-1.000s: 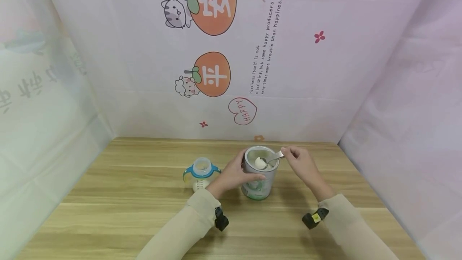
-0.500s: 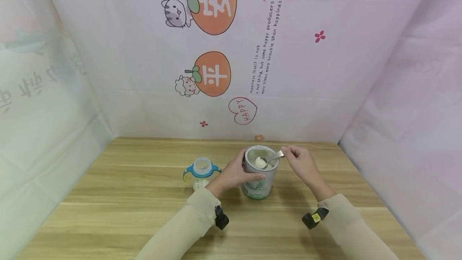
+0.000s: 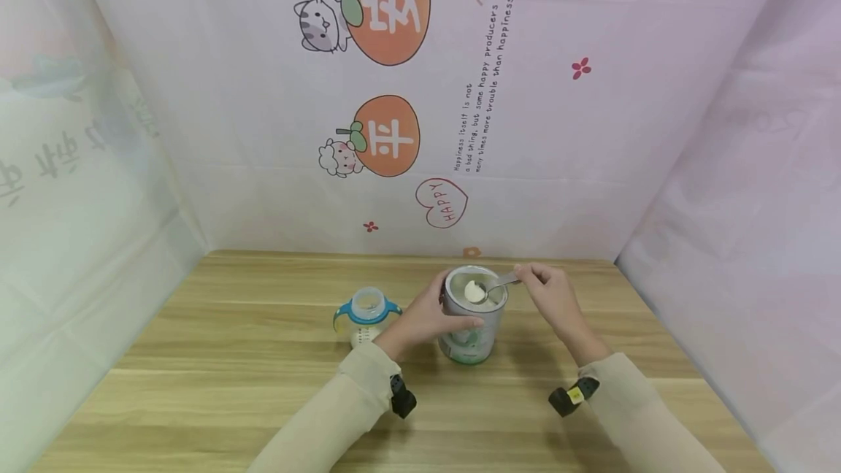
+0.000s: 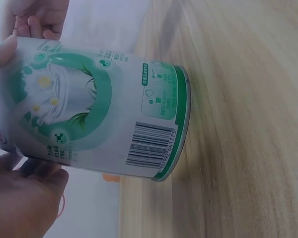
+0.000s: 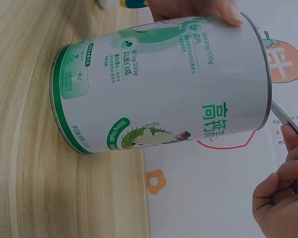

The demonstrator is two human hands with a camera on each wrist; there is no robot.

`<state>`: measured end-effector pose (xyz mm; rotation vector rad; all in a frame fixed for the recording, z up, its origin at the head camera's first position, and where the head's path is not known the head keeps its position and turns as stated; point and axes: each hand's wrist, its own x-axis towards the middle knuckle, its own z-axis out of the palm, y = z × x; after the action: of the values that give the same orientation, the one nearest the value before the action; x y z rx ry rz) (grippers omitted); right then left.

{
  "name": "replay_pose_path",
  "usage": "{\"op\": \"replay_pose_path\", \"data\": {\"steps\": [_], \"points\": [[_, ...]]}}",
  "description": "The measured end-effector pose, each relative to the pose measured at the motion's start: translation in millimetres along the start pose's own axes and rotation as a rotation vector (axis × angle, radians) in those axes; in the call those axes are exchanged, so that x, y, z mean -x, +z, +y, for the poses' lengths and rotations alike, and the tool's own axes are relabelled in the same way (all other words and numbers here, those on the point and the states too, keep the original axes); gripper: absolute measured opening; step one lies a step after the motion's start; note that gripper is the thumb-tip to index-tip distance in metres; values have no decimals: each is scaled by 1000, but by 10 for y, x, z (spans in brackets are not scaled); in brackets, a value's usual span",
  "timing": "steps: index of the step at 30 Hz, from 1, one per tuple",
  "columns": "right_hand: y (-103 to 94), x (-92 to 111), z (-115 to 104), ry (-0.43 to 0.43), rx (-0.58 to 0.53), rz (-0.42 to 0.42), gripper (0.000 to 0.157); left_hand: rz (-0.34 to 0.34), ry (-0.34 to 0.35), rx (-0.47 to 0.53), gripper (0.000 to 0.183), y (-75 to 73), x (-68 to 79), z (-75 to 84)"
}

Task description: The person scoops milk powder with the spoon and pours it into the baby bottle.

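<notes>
My left hand [image 3: 423, 320] grips the side of a white and green milk powder can [image 3: 469, 341], thumb across its front and fingers round its far left side. The can's top is open. Between thumb and fingers, my right hand [image 3: 552, 305] pinches the handle of a metal spoon [image 3: 506, 279] that slants over the right rim. In the spoon's bowl, inside the can's mouth, lies a heap of pale powder [image 3: 474, 291]. The label with a barcode [image 4: 151, 144] faces the left wrist camera. From the right wrist view, the handle [image 5: 287, 119] shows beyond the rim, while the bowl is hidden.
A baby bottle [image 3: 369, 305] with blue handles and no cap stands left of the can, partly behind my left wrist, with pale contents low inside. Beneath everything is a wood-grain table [image 3: 263, 356]. Printed white cloth [image 3: 539, 166] encloses the back and sides.
My right hand and the spoon have shifted very slightly, and the powder heap on the spoon looks a little different in shape. The left hand, can and bottle hold their places.
</notes>
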<state>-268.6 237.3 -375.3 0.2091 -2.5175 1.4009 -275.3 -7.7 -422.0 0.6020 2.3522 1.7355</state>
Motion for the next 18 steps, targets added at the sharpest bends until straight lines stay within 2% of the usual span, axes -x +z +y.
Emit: {"op": "replay_pose_path", "data": {"steps": [7, 14, 18], "points": [[-24, -3, 32, 13, -28, -1, 41, 5, -15, 4, 110, -54, 43, 61], [-32, -20, -21, 24, -44, -2, 43, 11, -33, 20, 106, -121, 80, 109], [-40, -23, -56, 15, -78, -20, 45, 0, 9, -9, 98, -202, 103, 130]]}}
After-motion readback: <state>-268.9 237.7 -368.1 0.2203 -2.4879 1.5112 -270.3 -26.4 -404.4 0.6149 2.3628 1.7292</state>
